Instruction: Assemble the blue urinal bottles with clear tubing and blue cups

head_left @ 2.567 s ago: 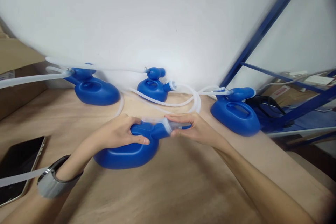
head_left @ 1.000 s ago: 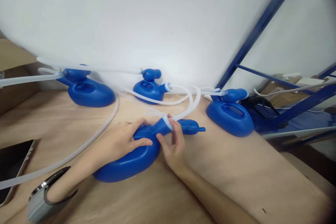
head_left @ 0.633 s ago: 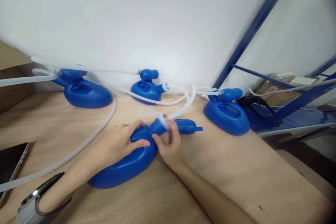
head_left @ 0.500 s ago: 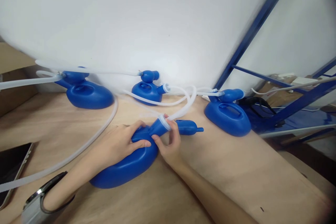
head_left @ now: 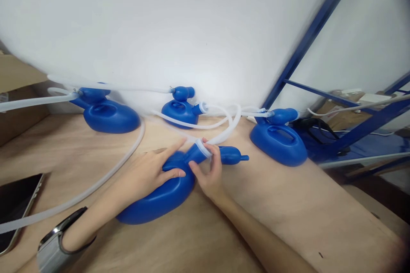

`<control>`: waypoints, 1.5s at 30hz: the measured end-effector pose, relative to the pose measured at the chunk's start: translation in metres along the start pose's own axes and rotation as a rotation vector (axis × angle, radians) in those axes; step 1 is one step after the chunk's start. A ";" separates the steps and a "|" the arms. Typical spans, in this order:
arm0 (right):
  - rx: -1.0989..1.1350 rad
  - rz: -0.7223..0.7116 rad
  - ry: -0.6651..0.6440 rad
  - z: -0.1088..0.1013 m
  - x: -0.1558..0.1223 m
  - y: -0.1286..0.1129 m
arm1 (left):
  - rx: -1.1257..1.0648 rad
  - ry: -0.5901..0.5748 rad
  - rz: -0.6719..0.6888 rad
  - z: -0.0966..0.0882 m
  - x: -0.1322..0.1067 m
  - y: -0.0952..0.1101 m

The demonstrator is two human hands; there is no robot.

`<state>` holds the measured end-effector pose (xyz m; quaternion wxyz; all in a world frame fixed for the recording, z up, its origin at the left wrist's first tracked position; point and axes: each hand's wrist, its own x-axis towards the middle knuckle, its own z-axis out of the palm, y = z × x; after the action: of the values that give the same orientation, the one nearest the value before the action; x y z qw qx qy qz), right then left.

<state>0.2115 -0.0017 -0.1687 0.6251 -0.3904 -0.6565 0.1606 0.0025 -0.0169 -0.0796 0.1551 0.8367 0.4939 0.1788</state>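
Observation:
A blue plastic urinal bottle (head_left: 160, 202) lies on the tabletop in front of me, its neck pointing up and to the right. My left hand (head_left: 149, 172) grips the bottle's body, with the thumb on the near side and the index finger stretched out above the surface. Around the neck, my right hand (head_left: 209, 175) holds the whitish cap (head_left: 201, 148) at the mouth between fingers and thumb. Just behind that hand lies a blue funnel-shaped piece (head_left: 229, 155) with a narrow spout. The remaining left fingers are hidden.
Similar blue bottles with white tubes stand along the back: one left (head_left: 110, 117), one middle (head_left: 177, 115), one right (head_left: 278, 143). A white tube (head_left: 105, 175) curves across the left side. A dark tablet (head_left: 19, 200) lies at left. Blue metal shelving (head_left: 320, 21) rises at right.
My left index finger has lifted off the bottle and straightened. Bottle and both hands have shifted slightly right; the right hand still holds the cap at the neck.

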 end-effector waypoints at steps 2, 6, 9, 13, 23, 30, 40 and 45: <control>0.002 0.065 0.015 -0.001 0.007 -0.007 | 0.027 0.000 0.042 -0.001 0.001 0.000; -0.091 0.199 -0.003 -0.004 0.029 -0.022 | 0.121 -0.009 0.081 0.000 0.002 -0.002; -0.110 0.257 -0.061 -0.005 0.042 -0.027 | 0.150 -0.006 0.099 0.002 0.002 -0.003; -0.034 0.242 -0.110 -0.003 0.045 -0.027 | 0.161 -0.013 0.099 0.002 0.002 -0.004; -0.125 0.180 -0.107 -0.010 0.048 -0.022 | 0.078 0.051 0.123 0.001 -0.001 -0.001; -0.223 0.212 -0.177 -0.016 0.052 -0.022 | 0.108 0.111 0.312 0.004 -0.004 -0.003; -0.198 0.195 -0.178 -0.017 0.051 -0.028 | 0.283 0.094 0.308 0.006 -0.007 -0.003; -0.165 0.242 -0.166 -0.014 0.051 -0.025 | 0.306 0.079 0.334 0.005 -0.006 -0.002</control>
<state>0.2217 0.0147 -0.1139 0.5107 -0.5021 -0.6650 0.2119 0.0009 -0.0219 -0.0860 -0.0250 0.9129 0.3759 0.1575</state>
